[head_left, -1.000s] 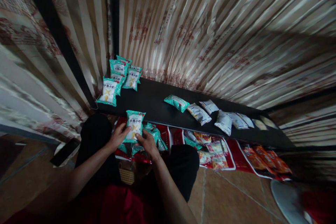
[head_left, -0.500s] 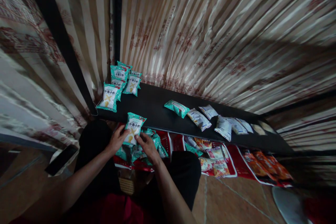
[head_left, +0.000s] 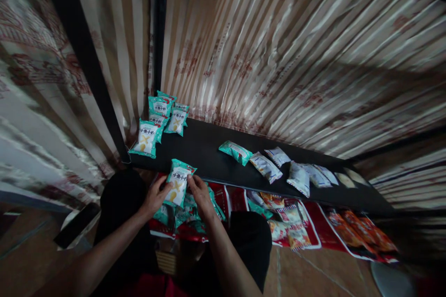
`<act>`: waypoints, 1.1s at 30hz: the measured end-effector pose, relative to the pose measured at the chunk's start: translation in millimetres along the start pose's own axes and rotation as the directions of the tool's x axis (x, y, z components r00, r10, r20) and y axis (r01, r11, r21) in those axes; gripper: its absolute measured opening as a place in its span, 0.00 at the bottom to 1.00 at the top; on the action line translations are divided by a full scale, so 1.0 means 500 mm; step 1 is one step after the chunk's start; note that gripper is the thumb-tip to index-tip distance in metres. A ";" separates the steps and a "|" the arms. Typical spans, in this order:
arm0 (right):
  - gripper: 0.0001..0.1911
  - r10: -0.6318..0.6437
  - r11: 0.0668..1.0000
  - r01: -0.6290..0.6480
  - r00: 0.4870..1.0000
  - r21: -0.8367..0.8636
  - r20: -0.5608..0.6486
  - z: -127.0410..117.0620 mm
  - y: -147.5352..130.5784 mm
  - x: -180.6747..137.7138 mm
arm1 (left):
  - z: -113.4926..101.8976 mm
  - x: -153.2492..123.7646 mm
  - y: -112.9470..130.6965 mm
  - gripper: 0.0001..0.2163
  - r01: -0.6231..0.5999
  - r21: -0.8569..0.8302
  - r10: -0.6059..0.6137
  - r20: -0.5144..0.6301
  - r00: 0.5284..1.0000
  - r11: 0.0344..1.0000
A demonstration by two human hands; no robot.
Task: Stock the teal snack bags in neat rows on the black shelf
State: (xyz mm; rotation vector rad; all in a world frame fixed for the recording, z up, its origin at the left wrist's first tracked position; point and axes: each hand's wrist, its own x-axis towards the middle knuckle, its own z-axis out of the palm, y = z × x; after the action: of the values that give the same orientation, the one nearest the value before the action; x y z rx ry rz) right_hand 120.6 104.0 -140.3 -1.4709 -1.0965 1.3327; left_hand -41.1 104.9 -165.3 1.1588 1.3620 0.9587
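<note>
The held packet (head_left: pixel 178 183) is a plump, sealed pillow bag, teal along its top and lower edges, with a white panel filling the middle. Dark Chinese characters run in one row across its upper half; beneath them are yellow snack shapes, one crossed like an X, another rounder. A small red patch marks the top right corner. Its top leans toward one o'clock, and its printed face is turned to the wearer.

Both hands are closed on it: the left hand (head_left: pixel 155 198) grips the edge at nine o'clock, thumb laid over the front, and the right hand (head_left: pixel 202 195) grips the edge at three o'clock, by the end of the lettering. In the view, the packet's top overlaps the front edge of the black shelf (head_left: pixel 202 148); whether they touch cannot be told.

Taking the held packet as the dial's centre, a cluster of matching teal packets (head_left: pixel 144 138) sits on the shelf toward eleven o'clock. A lone teal packet (head_left: pixel 235 152) lies on it toward two o'clock, and pale packets (head_left: pixel 298 178) lie near three. More teal packets (head_left: pixel 186 211) are heaped below, around six o'clock, on something red.
</note>
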 end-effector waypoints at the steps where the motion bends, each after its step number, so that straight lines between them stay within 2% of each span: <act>1: 0.23 -0.001 1.000 0.001 1.000 -0.014 -0.009 0.001 -0.003 0.000 | -0.001 0.000 0.002 0.23 -0.007 -0.002 0.007 -0.006 1.000 1.000; 4: 0.23 -0.012 1.000 0.012 1.000 -0.021 -0.001 0.002 -0.013 -0.001 | -0.003 0.002 0.013 0.22 -0.032 -0.008 0.032 -0.025 0.999 0.999; 10: 0.21 -0.016 0.997 0.005 0.987 0.073 0.157 0.004 -0.032 -0.005 | -0.007 0.015 0.034 0.22 -0.073 0.029 0.074 -0.065 0.995 0.997; 14: 0.22 -0.018 0.998 0.003 0.977 0.070 0.213 0.003 -0.049 0.001 | -0.004 0.035 0.036 0.22 -0.130 0.074 0.137 -0.090 0.987 0.989; 21: 0.21 -0.063 0.997 0.058 0.989 0.041 0.131 0.006 -0.065 0.028 | 0.010 0.069 0.034 0.20 -0.180 0.163 0.200 -0.113 0.973 0.970; 25: 0.21 -0.075 0.997 0.076 0.995 -0.016 0.068 0.010 -0.068 0.048 | 0.014 0.079 0.051 0.18 -0.190 0.241 0.227 -0.138 0.964 0.952; 33: 0.20 -0.123 0.988 0.125 0.992 -0.090 0.026 0.013 -0.077 0.093 | 0.027 0.117 0.077 0.16 -0.234 0.361 0.322 -0.207 0.924 0.903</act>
State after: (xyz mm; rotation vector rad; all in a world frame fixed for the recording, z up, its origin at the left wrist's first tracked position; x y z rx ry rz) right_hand 114.1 158.8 -115.3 -1.4329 -1.2567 1.2275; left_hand -21.3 169.2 -141.9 1.5586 1.6433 1.1496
